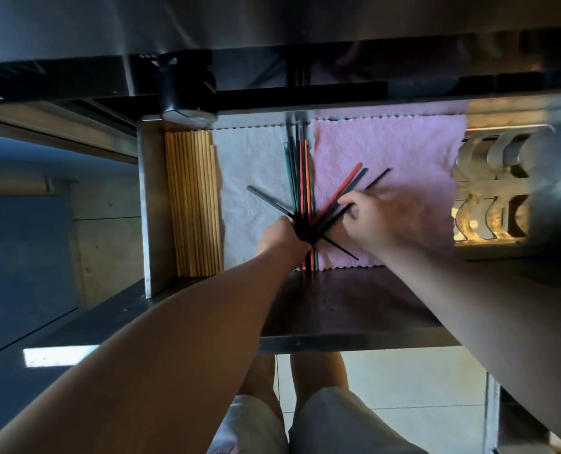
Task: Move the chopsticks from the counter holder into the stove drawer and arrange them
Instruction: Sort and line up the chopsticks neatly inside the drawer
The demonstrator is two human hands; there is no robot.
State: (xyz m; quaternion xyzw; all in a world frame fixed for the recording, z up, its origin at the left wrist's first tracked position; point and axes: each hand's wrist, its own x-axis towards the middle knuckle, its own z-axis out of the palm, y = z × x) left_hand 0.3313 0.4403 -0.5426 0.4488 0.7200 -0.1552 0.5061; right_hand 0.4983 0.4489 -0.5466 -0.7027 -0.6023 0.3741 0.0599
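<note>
The stove drawer stands pulled out below me, lined with a white cloth and a pink cloth. Several black, red and green chopsticks lie side by side along the seam between the cloths. My left hand grips a fanned bunch of dark and red chopsticks over the drawer's front half. My right hand pinches one black stick of that bunch, just right of the left hand. The counter holder is out of view.
A packed row of wooden chopsticks fills the drawer's left side beside a metal wall. A metal rack with curved slots sits to the right. A black stove knob juts out above the drawer.
</note>
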